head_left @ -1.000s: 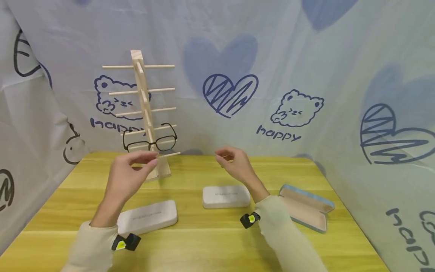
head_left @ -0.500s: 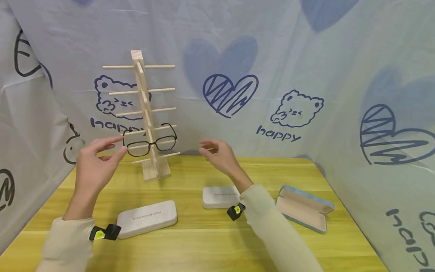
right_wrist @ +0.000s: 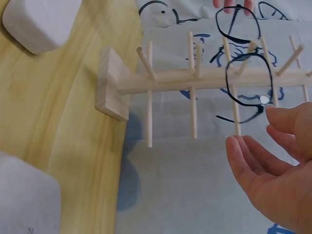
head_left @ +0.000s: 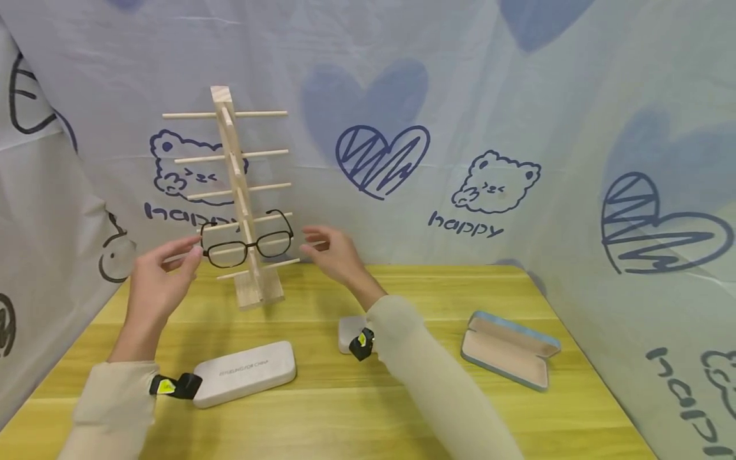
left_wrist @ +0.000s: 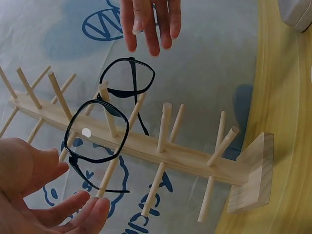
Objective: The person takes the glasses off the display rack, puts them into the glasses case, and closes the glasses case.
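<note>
Black-framed eyeglasses [head_left: 251, 245] hang on a lower peg level of a wooden display stand [head_left: 259, 295], lenses facing me. My left hand [head_left: 161, 281] is at their left hinge, thumb and fingers apart on either side of the temple. Just off the right hinge is my right hand [head_left: 339, 259], its fingers loosely bent with a gap before the frame. In the left wrist view, the glasses [left_wrist: 122, 93] rest over the pegs, and the left fingertips [left_wrist: 101, 207] lie close to the folded-back temple end. The right wrist view has the right thumb [right_wrist: 282, 117] near the other hinge.
A white glasses case [head_left: 247, 374] lies closed at front left on the wooden table [head_left: 322, 415]. Another white case [head_left: 348, 333] is partly hidden behind my right wrist. At right lies an open blue case [head_left: 508, 358]. A printed curtain [head_left: 391, 38] hangs behind the stand.
My left hand has moved left, from in front of the stand to the glasses' left side. My right hand has come left toward their right side. The glasses stay on the stand.
</note>
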`<move>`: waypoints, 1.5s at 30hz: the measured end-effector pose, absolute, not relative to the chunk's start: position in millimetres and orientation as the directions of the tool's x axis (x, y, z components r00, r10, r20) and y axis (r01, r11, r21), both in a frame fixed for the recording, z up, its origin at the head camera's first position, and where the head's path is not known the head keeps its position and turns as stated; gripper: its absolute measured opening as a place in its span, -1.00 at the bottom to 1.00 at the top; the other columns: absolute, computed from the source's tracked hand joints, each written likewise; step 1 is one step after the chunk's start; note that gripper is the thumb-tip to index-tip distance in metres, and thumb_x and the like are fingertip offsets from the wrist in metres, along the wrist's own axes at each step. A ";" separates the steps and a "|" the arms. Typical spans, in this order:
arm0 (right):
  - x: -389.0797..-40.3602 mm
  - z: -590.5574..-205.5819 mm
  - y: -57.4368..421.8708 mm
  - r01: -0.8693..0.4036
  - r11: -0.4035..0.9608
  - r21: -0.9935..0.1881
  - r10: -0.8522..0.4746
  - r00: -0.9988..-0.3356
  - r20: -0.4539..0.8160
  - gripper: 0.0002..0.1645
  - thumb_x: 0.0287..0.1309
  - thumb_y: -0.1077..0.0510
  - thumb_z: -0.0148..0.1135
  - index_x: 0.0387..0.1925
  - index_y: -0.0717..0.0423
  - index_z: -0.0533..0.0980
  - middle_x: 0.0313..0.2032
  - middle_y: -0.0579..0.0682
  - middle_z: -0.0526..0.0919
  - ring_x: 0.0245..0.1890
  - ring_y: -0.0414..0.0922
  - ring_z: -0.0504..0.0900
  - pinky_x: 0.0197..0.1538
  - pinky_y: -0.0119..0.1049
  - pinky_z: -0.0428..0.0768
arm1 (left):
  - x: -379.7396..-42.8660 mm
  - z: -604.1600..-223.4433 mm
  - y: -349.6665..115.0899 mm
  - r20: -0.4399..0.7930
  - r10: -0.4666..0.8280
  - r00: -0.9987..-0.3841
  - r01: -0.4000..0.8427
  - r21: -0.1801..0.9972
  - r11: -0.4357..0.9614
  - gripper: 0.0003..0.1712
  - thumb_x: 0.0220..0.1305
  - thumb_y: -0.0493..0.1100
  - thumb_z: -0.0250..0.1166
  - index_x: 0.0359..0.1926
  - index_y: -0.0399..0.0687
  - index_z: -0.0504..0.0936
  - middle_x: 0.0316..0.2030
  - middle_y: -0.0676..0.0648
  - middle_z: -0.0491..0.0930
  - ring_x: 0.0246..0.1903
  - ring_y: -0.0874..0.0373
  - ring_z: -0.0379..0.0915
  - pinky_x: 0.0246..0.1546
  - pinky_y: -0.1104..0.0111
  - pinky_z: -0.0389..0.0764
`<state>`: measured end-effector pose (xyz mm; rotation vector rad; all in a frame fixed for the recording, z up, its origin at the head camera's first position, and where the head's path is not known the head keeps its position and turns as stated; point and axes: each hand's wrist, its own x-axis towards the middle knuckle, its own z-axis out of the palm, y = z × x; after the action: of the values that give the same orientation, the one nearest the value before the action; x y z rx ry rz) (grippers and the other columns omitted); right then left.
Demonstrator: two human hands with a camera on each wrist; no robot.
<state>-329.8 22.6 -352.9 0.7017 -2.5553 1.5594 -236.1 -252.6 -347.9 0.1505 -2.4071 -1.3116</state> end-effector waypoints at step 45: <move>-289.8 -352.8 53.4 -0.469 0.185 -0.864 -0.265 -0.870 0.416 -0.57 0.41 0.15 0.29 0.23 0.21 0.59 0.14 0.23 0.70 0.11 0.08 0.71 0.26 -0.16 0.65 | -215.0 -327.6 -209.1 0.263 -0.156 -0.952 0.195 0.916 0.352 -0.39 0.53 -0.07 0.22 0.50 -0.10 0.37 -0.21 0.36 0.59 -0.28 0.51 0.65 -0.25 0.48 0.75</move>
<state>-289.8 53.4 -352.8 0.7146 -2.2791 1.7628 -215.0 -209.1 -327.6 -0.0343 -2.3142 -1.6316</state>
